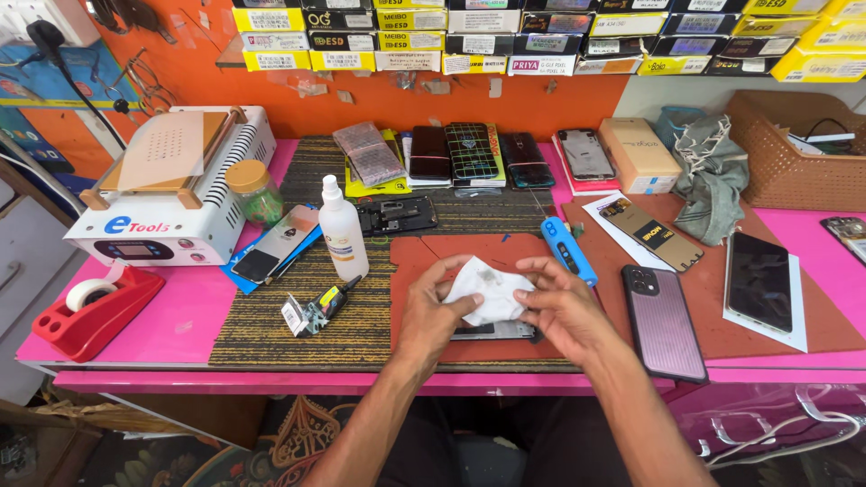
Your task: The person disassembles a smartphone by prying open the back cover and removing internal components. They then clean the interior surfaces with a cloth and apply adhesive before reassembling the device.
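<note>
White, soft crumpled wipe (487,290) at near centre of rust-brown mat (722,334), pinched by left hand (431,311) and right hand (561,307), fingers closed on its edges. Beneath, flat phone part (492,332): likely thin, fragile, best gripped by side edges. Blue tool (568,251) just beyond.

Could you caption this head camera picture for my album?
Both hands press a white tissue onto a phone on a cluttered pink workbench.
</note>
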